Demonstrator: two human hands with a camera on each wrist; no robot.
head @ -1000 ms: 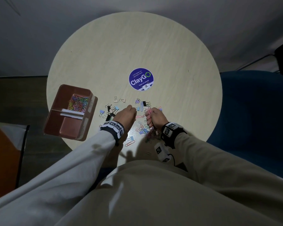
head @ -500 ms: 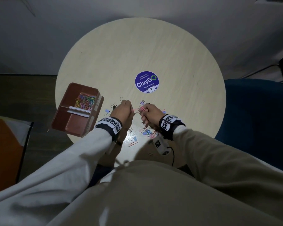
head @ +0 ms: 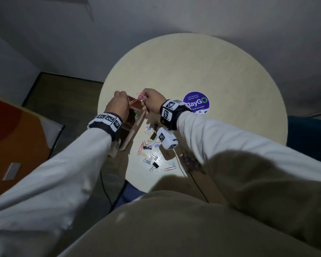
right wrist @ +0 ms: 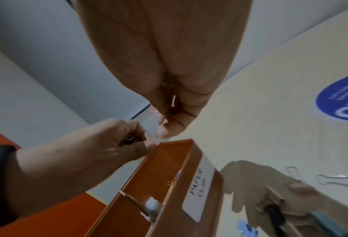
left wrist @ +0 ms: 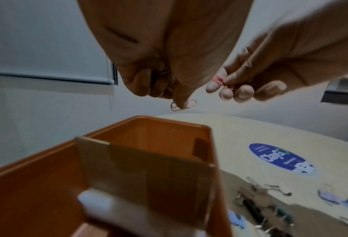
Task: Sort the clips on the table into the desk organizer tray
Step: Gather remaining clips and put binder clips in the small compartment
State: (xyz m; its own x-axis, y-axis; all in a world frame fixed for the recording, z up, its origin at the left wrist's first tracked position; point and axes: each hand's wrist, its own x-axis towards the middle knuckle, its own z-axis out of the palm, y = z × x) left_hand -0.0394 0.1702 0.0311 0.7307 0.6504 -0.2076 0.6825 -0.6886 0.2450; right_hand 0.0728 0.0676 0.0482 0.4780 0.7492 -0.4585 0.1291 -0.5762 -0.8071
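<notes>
The brown organizer tray (head: 132, 134) sits at the table's left edge, and a white label (right wrist: 199, 182) on its side reads "paper clip". Both hands hover over its far compartment. My left hand (head: 126, 99) pinches a pink paper clip (left wrist: 184, 105) at its fingertips. Close to its right, my right hand (head: 145, 101) pinches more pink paper clips (head: 140, 95). Coloured clips (head: 136, 113) lie inside the tray, mostly hidden by my left wrist. Several paper clips and binder clips (head: 149, 152) remain scattered on the table to the right of the tray.
A cardboard divider (left wrist: 144, 162) splits the tray. A purple round sticker (head: 196, 103) lies past my right wrist. A white sensor cube (head: 166, 138) on a cable hangs under that wrist over the clips. An orange object (head: 17, 141) stands on the floor at the left.
Both hands have lifted from the clip pile and moved left to above the tray, each carrying pink paper clips. The head view has swung left with them.
</notes>
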